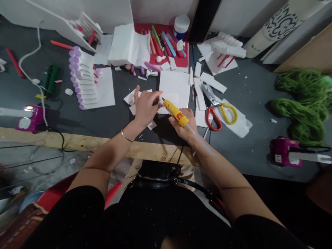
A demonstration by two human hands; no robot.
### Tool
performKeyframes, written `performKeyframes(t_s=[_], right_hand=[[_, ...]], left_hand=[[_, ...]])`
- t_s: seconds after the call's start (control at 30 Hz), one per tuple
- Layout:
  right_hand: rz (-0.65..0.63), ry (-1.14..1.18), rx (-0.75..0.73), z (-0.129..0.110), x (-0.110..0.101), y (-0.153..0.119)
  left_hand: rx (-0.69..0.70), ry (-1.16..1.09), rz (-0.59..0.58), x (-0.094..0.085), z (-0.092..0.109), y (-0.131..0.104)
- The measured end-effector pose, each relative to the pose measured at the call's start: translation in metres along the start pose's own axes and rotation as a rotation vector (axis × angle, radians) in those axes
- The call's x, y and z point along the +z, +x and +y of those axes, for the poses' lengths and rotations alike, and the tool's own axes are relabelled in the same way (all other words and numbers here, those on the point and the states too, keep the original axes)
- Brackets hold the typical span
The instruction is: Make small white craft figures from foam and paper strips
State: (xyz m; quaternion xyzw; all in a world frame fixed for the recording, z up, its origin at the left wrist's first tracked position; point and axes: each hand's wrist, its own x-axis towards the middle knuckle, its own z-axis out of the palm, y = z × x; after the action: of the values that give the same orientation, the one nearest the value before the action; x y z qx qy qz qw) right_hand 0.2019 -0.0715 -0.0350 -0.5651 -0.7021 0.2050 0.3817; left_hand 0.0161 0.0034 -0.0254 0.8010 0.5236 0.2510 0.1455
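Note:
My right hand (184, 125) is wrapped round a yellow glue gun (176, 112), with a clear glue stick trailing from its back over my wrist. The gun's nozzle points up and left, above the left part of a white sheet (174, 83). At that sheet's left edge is my left hand (147, 106), its thumb and index finger close together near the nozzle; what they pinch, if anything, is too small to make out. Small white pieces (131, 98) lie beside and partly under my left hand.
Scissors (214, 100) and white strips (199, 93) lie right of the sheet. Coloured sticks (162, 43) rest on red paper behind. A white model with purple tips (84, 81) stands left. Green yarn (306, 103), a bottle (275, 29) and a magenta device (282, 152) are at right.

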Motion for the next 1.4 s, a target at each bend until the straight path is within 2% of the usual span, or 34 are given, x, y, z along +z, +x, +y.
performKeyframes(t_s=[0.33, 0.7, 1.2, 1.4], right_hand=[[0.008, -0.153, -0.078, -0.001, 0.002, -0.002], [0.045, -0.188, -0.130, -0.001, 0.001, -0.002], [-0.003, -0.277, -0.118, -0.003, 0.003, -0.002], [0.045, -0.267, -0.163, -0.003, 0.004, -0.002]], left_hand=[[0.063, -0.058, 0.099, 0.008, -0.006, 0.000], [0.058, -0.050, 0.112, 0.008, -0.006, -0.001], [0.071, -0.052, 0.149, 0.011, -0.006, -0.002], [0.088, -0.044, 0.176, 0.014, -0.009, -0.002]])
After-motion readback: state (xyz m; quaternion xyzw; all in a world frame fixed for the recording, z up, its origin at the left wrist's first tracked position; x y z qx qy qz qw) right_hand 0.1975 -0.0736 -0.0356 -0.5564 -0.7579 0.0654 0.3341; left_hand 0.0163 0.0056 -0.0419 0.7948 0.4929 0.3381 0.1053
